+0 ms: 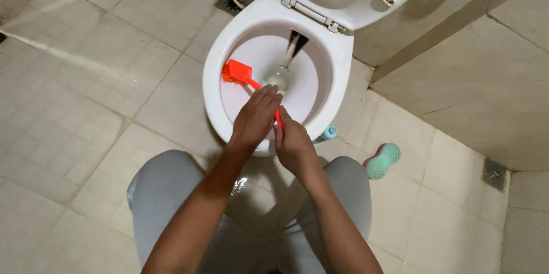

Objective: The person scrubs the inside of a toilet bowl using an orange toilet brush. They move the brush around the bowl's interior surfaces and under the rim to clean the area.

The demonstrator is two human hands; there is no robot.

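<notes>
Grey-clad knees point(171, 188) frame two bare hands over the toilet bowl point(331, 74): the left hand point(254, 118) and right hand point(294, 145) both close around a light, stiff, probably wet-slick orange brush point(240, 72), its head against the bowl's inner left wall.

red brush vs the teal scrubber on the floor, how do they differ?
The red brush is bright red with a long thin handle; the teal scrubber is a short oval pad, teal with a pink edge. The red brush is inside the toilet bowl, head against the left wall; the teal scrubber lies on the floor tiles to the right. Both hands, left hand and right hand, grip the red brush; nothing touches the teal scrubber. Both are cleaning tools.
</notes>
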